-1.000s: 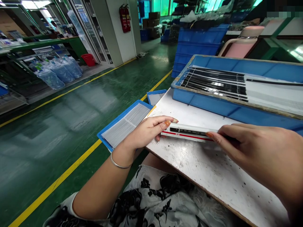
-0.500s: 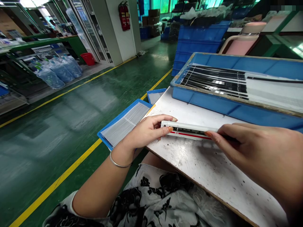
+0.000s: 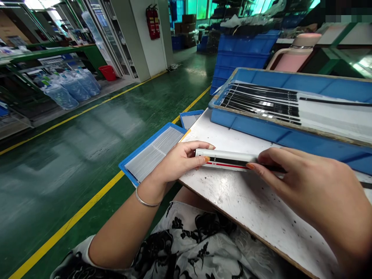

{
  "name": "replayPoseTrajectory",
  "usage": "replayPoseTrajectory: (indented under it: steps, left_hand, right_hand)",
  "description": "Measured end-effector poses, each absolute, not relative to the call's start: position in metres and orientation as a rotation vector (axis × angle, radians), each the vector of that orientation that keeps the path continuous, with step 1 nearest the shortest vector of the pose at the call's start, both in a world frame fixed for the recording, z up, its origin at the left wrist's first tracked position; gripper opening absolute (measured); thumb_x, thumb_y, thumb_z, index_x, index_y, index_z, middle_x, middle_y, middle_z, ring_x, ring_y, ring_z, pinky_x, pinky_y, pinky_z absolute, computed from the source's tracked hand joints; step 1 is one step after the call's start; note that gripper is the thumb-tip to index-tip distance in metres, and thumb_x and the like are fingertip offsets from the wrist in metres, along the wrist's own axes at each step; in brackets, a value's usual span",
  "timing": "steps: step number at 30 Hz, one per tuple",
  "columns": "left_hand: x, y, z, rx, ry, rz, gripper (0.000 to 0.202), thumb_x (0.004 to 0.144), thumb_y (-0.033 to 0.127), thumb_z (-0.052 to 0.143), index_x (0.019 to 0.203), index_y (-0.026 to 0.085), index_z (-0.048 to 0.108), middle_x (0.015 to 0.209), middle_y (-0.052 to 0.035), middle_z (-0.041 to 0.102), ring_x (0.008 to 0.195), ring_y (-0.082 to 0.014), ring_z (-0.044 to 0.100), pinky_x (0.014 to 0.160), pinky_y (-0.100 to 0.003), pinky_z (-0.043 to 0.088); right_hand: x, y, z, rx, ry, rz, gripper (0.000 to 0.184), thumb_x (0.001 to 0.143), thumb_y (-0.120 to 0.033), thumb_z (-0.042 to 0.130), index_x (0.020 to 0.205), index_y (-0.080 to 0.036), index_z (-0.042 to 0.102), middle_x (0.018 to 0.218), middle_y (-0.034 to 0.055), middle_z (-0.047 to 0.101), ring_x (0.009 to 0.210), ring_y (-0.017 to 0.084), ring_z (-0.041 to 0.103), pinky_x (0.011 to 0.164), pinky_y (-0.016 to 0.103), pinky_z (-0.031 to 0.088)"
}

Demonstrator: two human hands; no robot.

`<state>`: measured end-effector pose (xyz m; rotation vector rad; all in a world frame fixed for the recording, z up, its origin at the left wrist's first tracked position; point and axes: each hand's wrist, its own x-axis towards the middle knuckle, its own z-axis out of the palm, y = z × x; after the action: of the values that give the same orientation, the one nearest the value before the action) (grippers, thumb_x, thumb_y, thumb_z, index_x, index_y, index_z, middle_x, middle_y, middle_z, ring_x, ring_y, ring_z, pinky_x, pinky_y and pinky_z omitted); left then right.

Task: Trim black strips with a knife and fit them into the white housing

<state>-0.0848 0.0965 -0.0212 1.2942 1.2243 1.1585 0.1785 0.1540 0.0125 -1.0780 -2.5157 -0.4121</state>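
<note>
A slim white casing with a red stripe along its front lies over the white tabletop. My left hand is closed on its left end, thumb on the front face and fingers behind. Along the casing's front runs a smooth black strip. My right hand pinches this strip near the casing's right part, thumb tip on it. Part of the strip shows under my right fingers, and the casing's right end is partly hidden there.
A blue bin holding black strips on white sheets stands behind the casing. Left of the table edge is a blue tray of pale, slim pieces. A pink jug and stacked blue crates stand farther back.
My right hand has shifted slightly left along the casing. Smooth black strip now covers the front band where a patterned dark window showed before. My left hand keeps its hold.
</note>
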Motion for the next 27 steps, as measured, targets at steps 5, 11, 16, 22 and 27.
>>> replayPoseTrajectory:
  steps: [5,11,16,22,27]
  left_hand:
    - [-0.086,0.093,-0.023,1.291,1.263,1.181,0.037,0.081,0.027,0.073,0.115,0.013,0.072,0.100,-0.0066,0.067,0.073,-0.0129,0.055,0.060,-0.023,0.045]
    - [-0.082,0.085,-0.017,1.258,1.260,1.254,0.037,0.078,0.031,0.076,0.111,0.015,0.074,0.093,-0.0053,0.067,0.071,-0.0133,0.055,0.059,-0.023,0.044]
    - [-0.074,0.076,-0.006,1.306,1.213,1.289,0.030,0.078,0.026,0.076,0.106,0.017,0.076,0.108,-0.0068,0.070,0.088,-0.0179,0.062,0.074,-0.025,0.049]
    - [-0.068,0.069,0.001,1.371,1.265,1.232,0.029,0.081,0.025,0.073,0.110,0.018,0.073,0.112,-0.0061,0.068,0.096,-0.0197,0.062,0.080,-0.027,0.048]
    - [-0.053,0.069,0.002,1.248,1.221,1.396,0.038,0.080,0.023,0.076,0.115,0.017,0.063,0.105,-0.0052,0.069,0.087,-0.0154,0.062,0.073,-0.023,0.049]
  right_hand:
    - [0.175,0.154,0.012,-1.014,-2.417,-0.293,0.042,0.097,-0.060,0.047,0.108,-0.023,0.064,0.104,0.0083,0.068,0.086,0.027,0.065,0.057,0.034,0.042]
    - [0.171,0.162,0.000,-0.684,-2.570,-0.139,0.052,0.097,-0.056,0.051,0.128,-0.014,0.058,0.120,0.0164,0.066,0.121,0.036,0.055,0.099,0.052,0.043]
    - [0.175,0.161,0.004,-0.705,-2.624,-0.045,0.048,0.100,-0.055,0.046,0.123,-0.016,0.062,0.106,0.0122,0.070,0.088,0.028,0.065,0.090,0.050,0.046]
    - [0.181,0.155,0.014,-0.767,-2.629,0.096,0.040,0.100,-0.052,0.048,0.115,-0.020,0.068,0.099,0.0073,0.071,0.084,0.024,0.066,0.074,0.038,0.051]
    - [0.185,0.150,0.020,-0.872,-2.590,0.161,0.034,0.098,-0.049,0.054,0.112,-0.024,0.071,0.103,0.0038,0.074,0.079,0.020,0.070,0.066,0.033,0.052]
